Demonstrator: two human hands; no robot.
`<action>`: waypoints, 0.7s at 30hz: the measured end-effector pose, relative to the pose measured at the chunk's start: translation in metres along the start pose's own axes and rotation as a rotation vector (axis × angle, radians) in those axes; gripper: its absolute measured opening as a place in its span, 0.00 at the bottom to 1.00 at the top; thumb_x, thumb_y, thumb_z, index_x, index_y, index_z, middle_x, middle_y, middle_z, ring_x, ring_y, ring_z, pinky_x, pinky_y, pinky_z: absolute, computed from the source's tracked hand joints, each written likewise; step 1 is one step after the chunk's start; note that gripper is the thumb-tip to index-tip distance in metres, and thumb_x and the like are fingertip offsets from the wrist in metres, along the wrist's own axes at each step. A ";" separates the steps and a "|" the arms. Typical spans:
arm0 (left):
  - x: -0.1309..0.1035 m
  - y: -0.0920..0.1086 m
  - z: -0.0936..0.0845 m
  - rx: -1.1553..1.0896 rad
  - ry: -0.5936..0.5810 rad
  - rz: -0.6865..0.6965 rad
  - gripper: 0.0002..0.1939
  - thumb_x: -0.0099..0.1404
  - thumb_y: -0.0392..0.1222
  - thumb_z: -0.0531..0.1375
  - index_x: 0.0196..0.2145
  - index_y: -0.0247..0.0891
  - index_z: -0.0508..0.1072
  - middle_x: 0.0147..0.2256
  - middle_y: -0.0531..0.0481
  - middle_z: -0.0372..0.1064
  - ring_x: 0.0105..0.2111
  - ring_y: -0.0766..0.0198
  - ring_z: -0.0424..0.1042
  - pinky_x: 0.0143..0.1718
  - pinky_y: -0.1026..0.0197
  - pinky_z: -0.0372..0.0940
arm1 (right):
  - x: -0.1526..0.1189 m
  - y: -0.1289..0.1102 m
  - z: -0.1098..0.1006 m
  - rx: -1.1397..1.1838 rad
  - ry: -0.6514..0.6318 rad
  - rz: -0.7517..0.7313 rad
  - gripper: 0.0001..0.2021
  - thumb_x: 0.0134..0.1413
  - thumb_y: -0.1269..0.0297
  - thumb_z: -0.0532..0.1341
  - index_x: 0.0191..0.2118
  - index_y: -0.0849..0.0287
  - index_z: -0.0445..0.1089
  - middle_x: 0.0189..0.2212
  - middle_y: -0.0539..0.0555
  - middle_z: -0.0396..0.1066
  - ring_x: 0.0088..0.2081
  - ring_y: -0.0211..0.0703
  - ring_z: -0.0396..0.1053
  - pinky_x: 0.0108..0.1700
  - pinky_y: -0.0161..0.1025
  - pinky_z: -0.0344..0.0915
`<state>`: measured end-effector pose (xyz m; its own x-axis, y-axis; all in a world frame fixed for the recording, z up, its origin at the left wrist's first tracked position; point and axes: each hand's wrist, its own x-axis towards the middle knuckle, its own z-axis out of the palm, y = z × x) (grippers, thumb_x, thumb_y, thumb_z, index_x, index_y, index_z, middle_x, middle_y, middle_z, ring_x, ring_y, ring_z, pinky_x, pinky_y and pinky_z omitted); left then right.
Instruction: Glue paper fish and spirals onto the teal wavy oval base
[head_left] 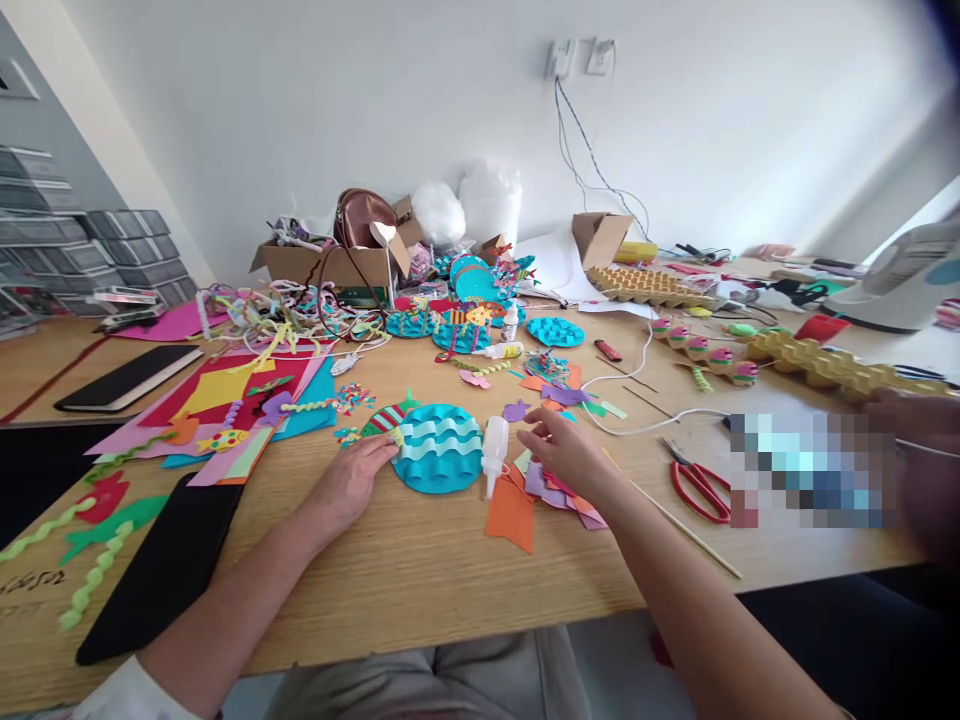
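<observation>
My left hand (pixel 349 485) has its fingertips pinched together at the left edge of a round blue bumpy disc (pixel 439 472), like painted egg carton. Pale wavy strips (pixel 442 430) run across this disc. Just behind it lies a striped red and green paper fish (pixel 382 418), partly covered. A clear glue bottle (pixel 495 450) lies at the disc's right, its nozzle toward me. My right hand (pixel 566 455) hovers right of the bottle with fingers apart, holding nothing. Close to those fingers are a small purple paper cutout (pixel 515 411) and a pile of coloured paper scraps (pixel 551 485).
Red-handled pliers (pixel 701 485) and a thin stick (pixel 690 532) lie to the right, near another person's hand (pixel 919 430). A white cord (pixel 645 425) crosses the table. Paper sheets (pixel 217 385) and a black case (pixel 165 570) are left; finished blue discs (pixel 461 335) stand behind.
</observation>
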<state>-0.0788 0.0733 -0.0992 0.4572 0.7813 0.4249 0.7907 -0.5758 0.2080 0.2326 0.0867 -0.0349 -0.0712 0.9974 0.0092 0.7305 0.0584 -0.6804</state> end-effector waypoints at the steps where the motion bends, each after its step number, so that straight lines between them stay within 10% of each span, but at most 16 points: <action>1: 0.000 0.000 0.000 0.001 0.002 0.001 0.26 0.55 0.23 0.45 0.46 0.36 0.72 0.46 0.43 0.70 0.48 0.59 0.67 0.49 0.51 0.65 | 0.004 -0.005 0.001 -0.095 -0.005 -0.017 0.14 0.54 0.58 0.53 0.44 0.59 0.64 0.29 0.52 0.70 0.26 0.38 0.67 0.24 0.32 0.58; 11: 0.001 0.003 0.001 0.019 -0.001 0.004 0.26 0.54 0.23 0.44 0.45 0.33 0.72 0.46 0.41 0.69 0.48 0.58 0.67 0.49 0.51 0.63 | 0.022 -0.033 0.025 -0.447 -0.090 0.052 0.27 0.53 0.46 0.49 0.49 0.65 0.61 0.41 0.66 0.70 0.43 0.56 0.68 0.37 0.41 0.60; 21: 0.001 0.005 -0.001 0.028 -0.044 -0.007 0.26 0.54 0.24 0.43 0.46 0.32 0.71 0.47 0.40 0.68 0.49 0.57 0.66 0.50 0.51 0.63 | 0.032 -0.019 0.028 -0.201 0.013 -0.016 0.08 0.47 0.62 0.57 0.32 0.60 0.69 0.27 0.58 0.72 0.30 0.45 0.71 0.30 0.36 0.61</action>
<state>-0.0752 0.0709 -0.0967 0.4683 0.7958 0.3841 0.8048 -0.5635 0.1864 0.1970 0.1163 -0.0422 -0.0762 0.9967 0.0293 0.8504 0.0803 -0.5199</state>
